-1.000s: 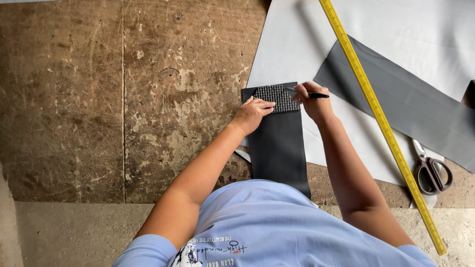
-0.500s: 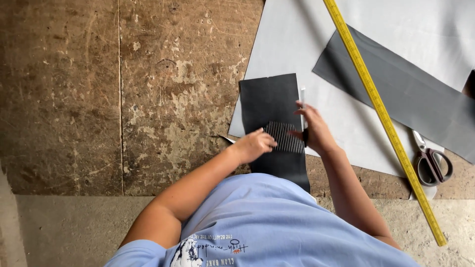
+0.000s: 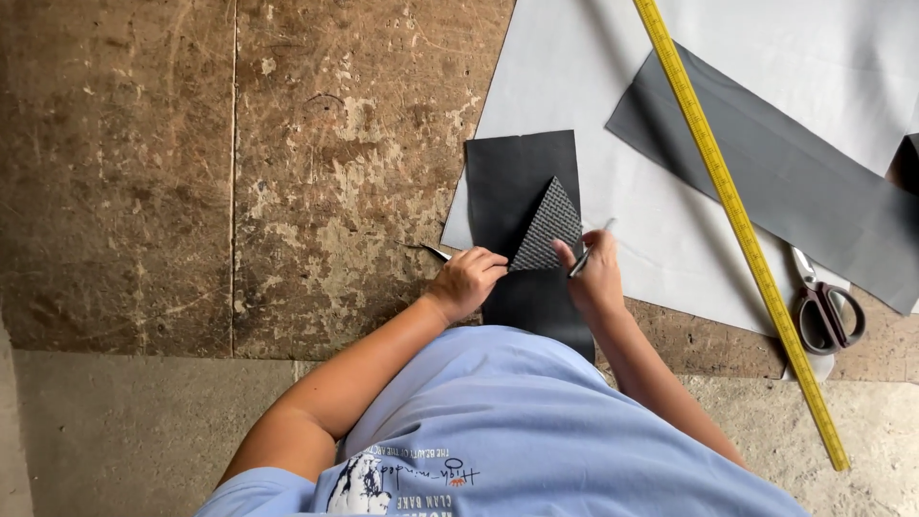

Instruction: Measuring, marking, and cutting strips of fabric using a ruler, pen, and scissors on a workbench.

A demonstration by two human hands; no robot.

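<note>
**Folding back a corner of the black sheet**

Nearest, the left hand (image 3: 467, 280) presses its curled fingers on the black sheet (image 3: 522, 182) at the base of a turned-up triangular flap (image 3: 546, 230), whose underside shows a woven grid. The right hand (image 3: 595, 276) is closed around a thin pen (image 3: 591, 249) and steadies the flap's other edge. This looks like marking or creasing at the fold; the next move would call for holding the flap flat while the pen tip reaches it. The sheet lies between both hands, over pale fabric (image 3: 613, 115) on the worn floor (image 3: 239, 172). Farther right lie a grey strip (image 3: 785, 172), a yellow ruler (image 3: 728, 206) and scissors (image 3: 828, 311).
</note>
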